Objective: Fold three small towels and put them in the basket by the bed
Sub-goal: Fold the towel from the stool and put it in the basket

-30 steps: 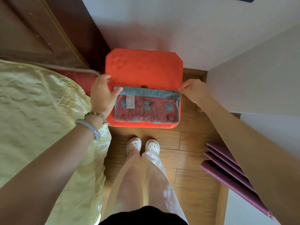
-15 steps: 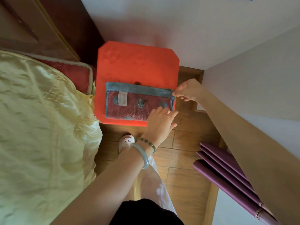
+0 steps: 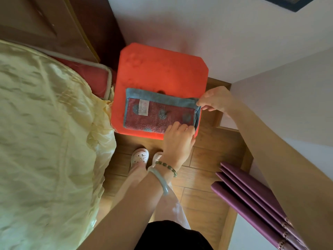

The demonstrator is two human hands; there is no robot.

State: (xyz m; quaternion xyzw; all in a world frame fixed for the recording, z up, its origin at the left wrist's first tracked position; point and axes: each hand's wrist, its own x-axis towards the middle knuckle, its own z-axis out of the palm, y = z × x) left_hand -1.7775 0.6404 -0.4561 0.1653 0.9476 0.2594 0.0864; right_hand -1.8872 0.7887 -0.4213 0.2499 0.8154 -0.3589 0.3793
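A small red towel [image 3: 155,116] with grey-blue dots, a blue border and a white label lies folded in a long strip on the near half of an orange stool [image 3: 162,69]. My right hand [image 3: 215,101] pinches the towel's far right corner. My left hand [image 3: 177,138] reaches across to the near right corner, its fingertips curled onto the towel's edge. No basket is in view.
A bed with a pale yellow cover [image 3: 46,141] fills the left, against a dark wooden headboard [image 3: 54,27]. White walls close in behind and right of the stool. Purple folded panels [image 3: 252,199] lean at the lower right. My feet in white clogs [image 3: 139,156] stand on wooden floor.
My left hand left the towel's left end and crossed to the near right corner. My right hand has kept its pinch on the far right corner.
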